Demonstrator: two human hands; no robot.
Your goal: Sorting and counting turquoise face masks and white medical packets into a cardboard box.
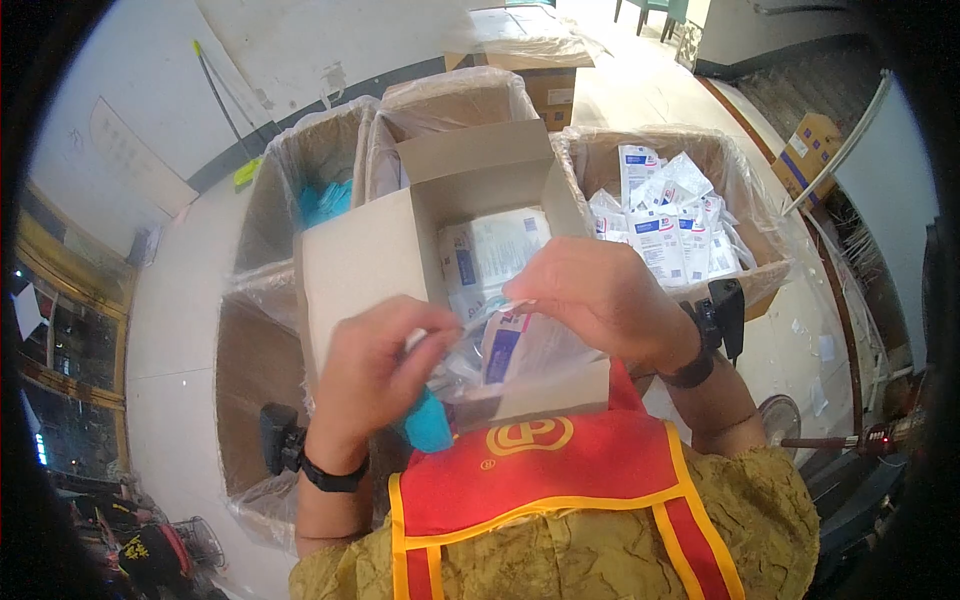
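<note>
Above an open cardboard box point(360, 262), my left hand point(385, 350) and my right hand point(605, 300) face each other with fingertips pinched. A thin, pale plastic strip with a teal patch point(492, 305) stretches between them; its exact kind is blurred. Just below it shows a white packet point(510, 345) with a blue and pink print; whether it hangs from the fingers or lies in the box I cannot tell. Teal sheet material point(428, 420) sticks out beneath my left hand. Deeper in the box lie flat white packets point(495, 250).
At the right stands a lined carton point(745, 190) heaped with white packets point(668, 225). Another lined carton point(290, 165) at the left holds teal pieces point(325, 203). More lined cartons stand behind and at the near left. A broom point(246, 174) leans by the wall.
</note>
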